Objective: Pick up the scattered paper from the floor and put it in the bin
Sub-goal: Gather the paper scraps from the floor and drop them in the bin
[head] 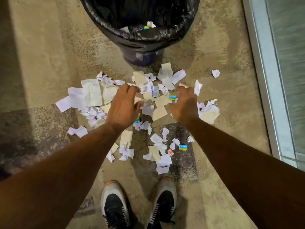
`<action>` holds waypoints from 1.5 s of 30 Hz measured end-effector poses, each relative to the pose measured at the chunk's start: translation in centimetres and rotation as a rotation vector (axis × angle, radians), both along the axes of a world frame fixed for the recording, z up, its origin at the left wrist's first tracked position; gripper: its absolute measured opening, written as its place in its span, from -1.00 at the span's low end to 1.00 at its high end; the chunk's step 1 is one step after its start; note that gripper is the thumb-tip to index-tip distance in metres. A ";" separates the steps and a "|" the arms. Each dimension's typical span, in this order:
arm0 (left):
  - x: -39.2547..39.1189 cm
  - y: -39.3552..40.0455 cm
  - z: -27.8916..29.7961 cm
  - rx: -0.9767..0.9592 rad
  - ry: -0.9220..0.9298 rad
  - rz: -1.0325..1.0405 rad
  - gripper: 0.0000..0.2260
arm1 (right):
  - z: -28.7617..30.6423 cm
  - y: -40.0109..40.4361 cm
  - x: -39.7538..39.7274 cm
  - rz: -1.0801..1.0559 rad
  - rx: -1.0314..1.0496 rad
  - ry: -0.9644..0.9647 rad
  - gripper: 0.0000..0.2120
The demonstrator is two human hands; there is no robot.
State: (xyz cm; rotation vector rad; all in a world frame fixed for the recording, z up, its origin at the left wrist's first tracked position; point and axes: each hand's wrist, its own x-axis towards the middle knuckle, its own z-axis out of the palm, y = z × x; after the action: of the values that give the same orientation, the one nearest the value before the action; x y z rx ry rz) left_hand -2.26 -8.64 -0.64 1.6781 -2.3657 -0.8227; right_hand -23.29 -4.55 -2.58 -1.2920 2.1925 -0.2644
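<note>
- The floor (49, 63) carries scattered paper (92, 95) in front of the bin (142, 38), which already holds a few scraps.
- Left hand (123, 106) reaches over the pile, its grip closed on a pale scrap.
- Right hand (184, 104) hovers above the paper, grip wide with fingers spread, holding nothing.

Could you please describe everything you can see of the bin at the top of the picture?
The bin stands upright on the floor just beyond the scattered paper, its far side cut off by the frame. A glossy, crinkled black bag lines it and folds down over the rim; below the bag a dark, purplish wall shows. Inside lie a few scraps: a white crumpled piece and something yellow and blue. Neither hand touches it.
</note>
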 end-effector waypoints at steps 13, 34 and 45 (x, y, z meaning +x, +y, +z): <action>0.7 2.6 -9.2 0.231 -0.369 -0.004 0.22 | -7.5 6.8 -7.7 -0.356 0.255 0.272 0.05; -3.9 5.8 -12.3 0.164 -0.354 -0.081 -0.12 | -10.5 5.3 0.2 0.077 0.210 0.098 -0.19; -3.1 6.0 -12.9 0.171 0.005 0.150 -0.77 | -10.4 7.1 4.4 0.115 0.041 -0.106 -0.44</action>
State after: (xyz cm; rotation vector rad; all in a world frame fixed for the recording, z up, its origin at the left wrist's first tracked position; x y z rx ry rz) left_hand -5.40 -2.60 -13.50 1.8880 -2.1874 -1.0253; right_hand -18.92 2.51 -13.00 -1.3446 2.0173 -0.2360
